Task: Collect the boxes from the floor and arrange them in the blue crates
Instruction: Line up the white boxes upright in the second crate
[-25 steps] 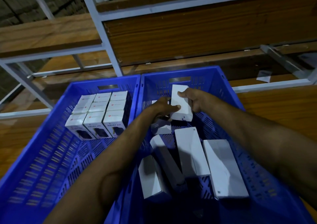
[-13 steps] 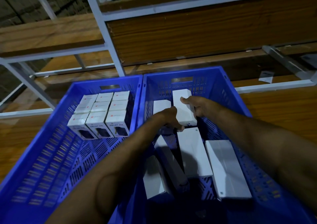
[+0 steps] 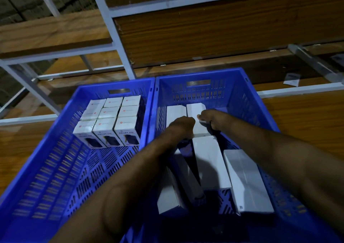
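Observation:
Two blue crates stand side by side. The left crate (image 3: 55,149) holds several upright printed white boxes (image 3: 108,119) packed at its far end. In the right crate (image 3: 260,112), two white boxes stand at the far end, one (image 3: 174,114) on the left and one (image 3: 195,112) beside it. My right hand (image 3: 214,120) grips the right one from its right side. My left hand (image 3: 181,129) presses against its left side and the neighbouring box. Several white boxes (image 3: 245,179) lie loose and tilted nearer me, partly under my forearms.
A metal-framed rack with wooden shelves (image 3: 186,28) rises right behind the crates. A wooden surface (image 3: 307,116) stretches to the right and left of them. A small paper scrap (image 3: 291,79) lies on the lower shelf at the right.
The box in my hands has gone down and back, coming to stand beside the other box at the crate's far end. Both hands followed it.

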### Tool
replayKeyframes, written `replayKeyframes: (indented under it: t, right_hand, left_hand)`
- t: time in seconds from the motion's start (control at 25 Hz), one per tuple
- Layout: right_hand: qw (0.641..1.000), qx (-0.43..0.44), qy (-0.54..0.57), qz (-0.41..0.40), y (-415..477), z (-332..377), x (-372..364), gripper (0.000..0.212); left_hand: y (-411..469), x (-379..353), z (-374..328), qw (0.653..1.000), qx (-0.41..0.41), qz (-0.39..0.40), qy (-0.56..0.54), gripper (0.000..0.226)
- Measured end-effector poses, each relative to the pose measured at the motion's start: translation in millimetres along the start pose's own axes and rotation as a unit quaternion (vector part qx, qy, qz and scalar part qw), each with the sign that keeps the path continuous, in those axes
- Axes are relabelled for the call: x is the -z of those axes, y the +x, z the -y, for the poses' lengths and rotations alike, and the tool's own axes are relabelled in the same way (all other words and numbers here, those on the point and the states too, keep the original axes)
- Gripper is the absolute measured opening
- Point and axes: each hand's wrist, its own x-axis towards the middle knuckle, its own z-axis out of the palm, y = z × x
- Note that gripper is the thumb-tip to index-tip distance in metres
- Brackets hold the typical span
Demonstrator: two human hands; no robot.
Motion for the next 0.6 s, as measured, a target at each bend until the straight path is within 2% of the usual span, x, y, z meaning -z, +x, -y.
replayKeyframes:
  t: [0.12,0.24,0.32,0.48,0.6]
  right_hand:
    - [1.000,-0.002,0.027,0.008,1,-3,-3,0.025]
    - [0.999,0.001,0.037,-0.006,-5,2,1,0.014]
    - [1.000,-0.007,0.010,0.007,-10,3,9,0.017]
    - [0.977,0.045,-0.204,0.032,-38,9,27,0.019]
    - [0.913,0.035,-0.406,0.027,-69,16,33,0.013]
  left_hand:
    - [-3,3,-1,1.000,0.010,-0.008,0.011,0.033]
    - [-5,4,0,1.000,0.003,-0.018,0.023,0.035]
    - [-6,5,2,1.000,0.004,-0.027,0.011,0.037]
    - [-12,17,5,0.997,0.019,-0.023,-0.069,0.034]
    - [-15,18,4,0.994,-0.024,0.071,-0.084,0.035]
